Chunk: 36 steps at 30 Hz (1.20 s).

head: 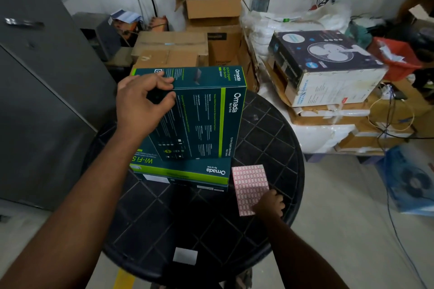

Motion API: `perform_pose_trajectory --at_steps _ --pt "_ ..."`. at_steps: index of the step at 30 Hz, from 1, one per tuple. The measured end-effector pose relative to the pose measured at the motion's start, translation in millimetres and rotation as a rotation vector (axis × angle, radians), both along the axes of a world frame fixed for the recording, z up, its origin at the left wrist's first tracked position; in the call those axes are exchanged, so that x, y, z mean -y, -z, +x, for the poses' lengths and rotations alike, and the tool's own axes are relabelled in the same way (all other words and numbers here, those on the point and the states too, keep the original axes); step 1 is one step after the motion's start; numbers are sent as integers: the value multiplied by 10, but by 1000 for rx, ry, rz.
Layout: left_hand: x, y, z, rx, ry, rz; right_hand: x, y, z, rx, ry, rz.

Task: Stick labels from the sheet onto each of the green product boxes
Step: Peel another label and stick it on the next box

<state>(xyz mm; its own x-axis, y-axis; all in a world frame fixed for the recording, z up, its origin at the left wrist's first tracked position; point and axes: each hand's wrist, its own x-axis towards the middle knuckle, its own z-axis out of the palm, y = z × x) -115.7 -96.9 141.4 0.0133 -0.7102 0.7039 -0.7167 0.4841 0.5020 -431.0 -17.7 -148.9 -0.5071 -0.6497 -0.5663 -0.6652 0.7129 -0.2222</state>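
Pink thin paper label sheet (250,186) lies flat just right of stacked teal-green cardboard product boxes (199,115). Sheet light, floppy; best lift by edge.

Right hand (270,204) rests on sheet's near corner, fingers curled; whether pinching, cannot tell.

Left hand (143,103) above upper box, fingers curved, grip unclear.

Boxes stiff, probably light.

Under boxes: black round plastic lattice table (270,138). Behind boxes: brown cartons (209,7).

Upper green box (206,115) reads "Omada"; lower box (180,171) "Wi-Fi".

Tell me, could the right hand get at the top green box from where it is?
Probably yes. The right hand rests on the label sheet beside the stack, with only bare table between it and the top green box, whose right side is uncovered.
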Motion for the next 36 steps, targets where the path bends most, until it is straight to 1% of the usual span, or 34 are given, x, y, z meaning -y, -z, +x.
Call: perform_pose_trajectory --at_steps 4,5,6,8,10,12,15,17,19,21,23,24,25,26,28,29,30,33,36 --pt "0 -9 4 12 -4 20 53 112 -71 101 178 -78" --pt "1 -11 6 16 -5 24 55 91 -88 168 224 -130" --pt "-7 -22 4 25 -6 31 48 20 -94 280 285 -224" --pt "-18 -74 2 76 -25 49 67 -259 -72 529 410 -477" --pt "-24 -138 -10 211 -51 56 122 -642 -38 680 452 -729" --pt "-1 -183 -22 310 0 41 184 -1055 -4 758 455 -935" --pt "85 -238 1 255 108 81 258 -1752 99 845 373 -1137" --pt "140 -306 35 235 136 156 231 -2261 209 931 272 -1271" --pt "184 -379 77 214 177 261 156 -2707 316 1017 182 -1360" --pt "216 -460 102 181 234 353 55 -3025 383 1147 60 -1368" --pt "233 -528 113 194 246 438 -20 -3233 472 1321 -41 -1298" --pt "225 -561 107 200 242 477 -34 -3293 534 1351 -71 -1254" --pt "235 -577 108 165 228 512 -13 -3311 601 1327 -86 -1221" --pt "206 -618 88 67 221 547 25 -3313 677 1273 -87 -1190" --pt "104 -712 45 -288 269 640 125 -3267 834 1107 -75 -1148" --pt "44 -765 29 -433 295 690 173 -3240 908 1044 -84 -1136" --pt "13 -800 29 -497 312 725 210 -3213 971 997 -102 -1120" --pt "4 -883 65 -536 338 730 279 -3114 1071 937 -118 -1088" --pt "16 -906 106 -495 357 755 326 -3045 1088 942 -105 -1090"
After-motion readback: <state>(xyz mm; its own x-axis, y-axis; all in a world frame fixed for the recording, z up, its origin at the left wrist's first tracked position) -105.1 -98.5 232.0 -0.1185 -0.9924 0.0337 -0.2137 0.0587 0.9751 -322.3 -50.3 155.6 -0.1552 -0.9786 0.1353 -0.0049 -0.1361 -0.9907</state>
